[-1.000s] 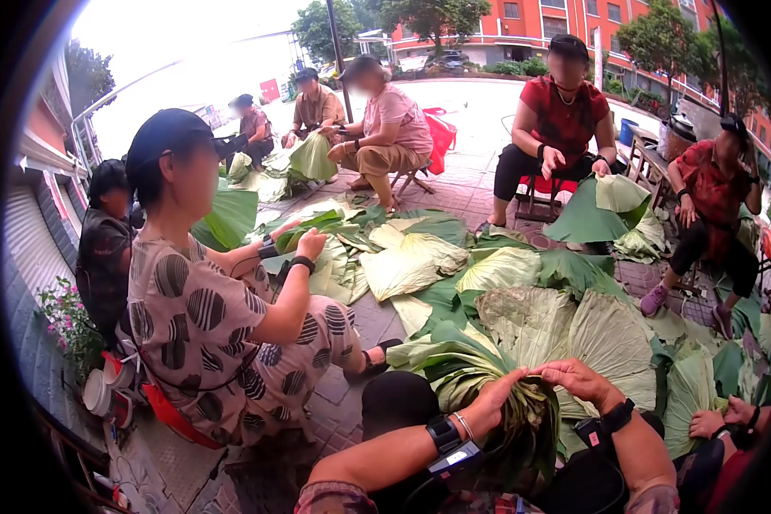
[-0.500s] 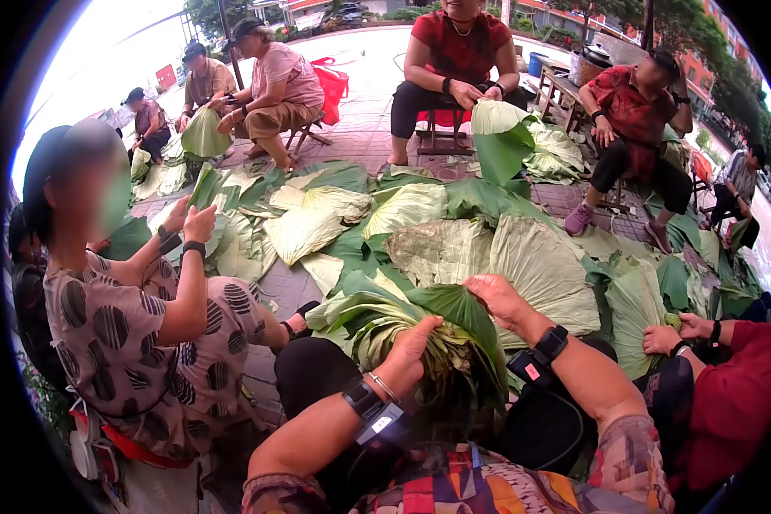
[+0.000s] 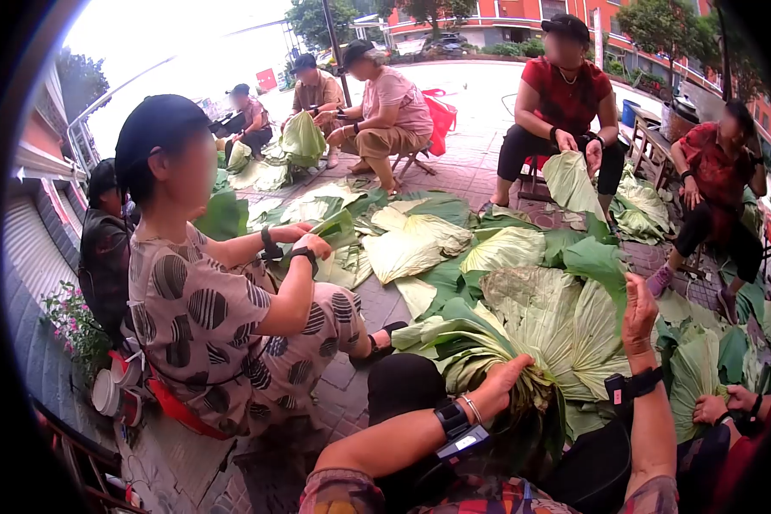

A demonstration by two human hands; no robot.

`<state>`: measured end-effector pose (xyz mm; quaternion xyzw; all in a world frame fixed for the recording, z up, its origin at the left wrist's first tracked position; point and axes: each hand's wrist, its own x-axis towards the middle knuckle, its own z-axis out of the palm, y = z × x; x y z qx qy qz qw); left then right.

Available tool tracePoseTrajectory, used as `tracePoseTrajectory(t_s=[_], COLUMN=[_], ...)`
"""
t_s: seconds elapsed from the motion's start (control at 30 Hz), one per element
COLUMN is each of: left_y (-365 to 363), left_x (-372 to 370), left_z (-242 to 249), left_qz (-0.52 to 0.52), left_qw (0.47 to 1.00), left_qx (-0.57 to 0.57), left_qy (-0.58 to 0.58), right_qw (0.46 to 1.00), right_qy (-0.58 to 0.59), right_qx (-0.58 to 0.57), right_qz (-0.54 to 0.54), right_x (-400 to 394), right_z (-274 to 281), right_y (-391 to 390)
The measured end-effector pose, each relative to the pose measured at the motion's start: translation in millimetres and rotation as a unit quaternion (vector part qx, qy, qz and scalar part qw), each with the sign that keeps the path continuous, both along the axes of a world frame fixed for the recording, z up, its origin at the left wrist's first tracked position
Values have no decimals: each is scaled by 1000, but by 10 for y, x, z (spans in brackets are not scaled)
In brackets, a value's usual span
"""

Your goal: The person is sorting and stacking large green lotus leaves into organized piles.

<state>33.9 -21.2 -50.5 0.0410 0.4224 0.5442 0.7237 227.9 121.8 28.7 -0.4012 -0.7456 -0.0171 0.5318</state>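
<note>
My left hand [image 3: 501, 385] is closed on a thick bundle of lotus leaves [image 3: 463, 347] above my lap, with the gathered ends bunched beside my thumb. To the right, my right hand [image 3: 639, 313] is raised, its fingers at the edge of a single green lotus leaf [image 3: 600, 264]. That leaf stretches up and left from my fingertips, over the paler leaves. Just beyond the bundle, large dried lotus leaves [image 3: 535, 300] lie spread on the ground. Both my wrists carry dark straps with small devices.
To my left, a person in a patterned dress [image 3: 206, 300] sits handling a leaf. Across the pile, a person in red [image 3: 565, 94] holds a pale leaf [image 3: 571, 180]. A co-worker's hands [image 3: 720, 404] grip leaves at my right. White buckets [image 3: 107, 394] stand at lower left.
My right hand has lifted away from the bundle, up and right, with a green leaf. The left hand still holds the bundle. The view has turned left.
</note>
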Motion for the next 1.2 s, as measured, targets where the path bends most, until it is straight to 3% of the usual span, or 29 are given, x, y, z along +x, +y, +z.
tracePoseTrajectory(t_s=[0.07,0.13,0.2,0.27,0.4,0.53,0.6,0.8,1.0,1.07,1.13,1.2], left_y=[16,-6,10,4,22,42,46,-44,-67,-79,-74,-67], left_x=[-13,-30,-31,-42,-72,-110,-121,-108,-67,-61,-49,-31], left_z=[-10,89,107,146,86,10,-18,221,207,170,188,186], left_qz=[-8,-6,-12,-8,10,-2,-14,-24,-22,-33,-41,-18], left_qw=[1000,999,999,999,999,1000,1000,999,998,996,998,999], left_qx=[-2,3,3,9,10,6,8,28,49,77,53,24], left_qy=[-22,-40,-47,-42,-36,-11,-18,3,-15,19,15,14], right_qw=[988,954,895,855,684,721,674,651,684,733,719,739], right_qy=[-144,-209,-183,-129,-71,-158,-103,-60,-16,-12,26,63], right_qx=[-29,-100,-350,-403,-574,-489,-553,-596,-572,-517,-534,-524], right_qz=[41,192,208,299,444,464,479,466,453,441,444,419], right_x=[-75,-128,-244,-368,-552,-545,-528,-497,-466,-446,-460,-457], right_z=[-96,-344,-414,-501,-214,-187,-223,-159,-220,-297,-293,-456], right_y=[-6,88,-60,-176,-559,-561,-524,-543,-521,-462,-500,-444])
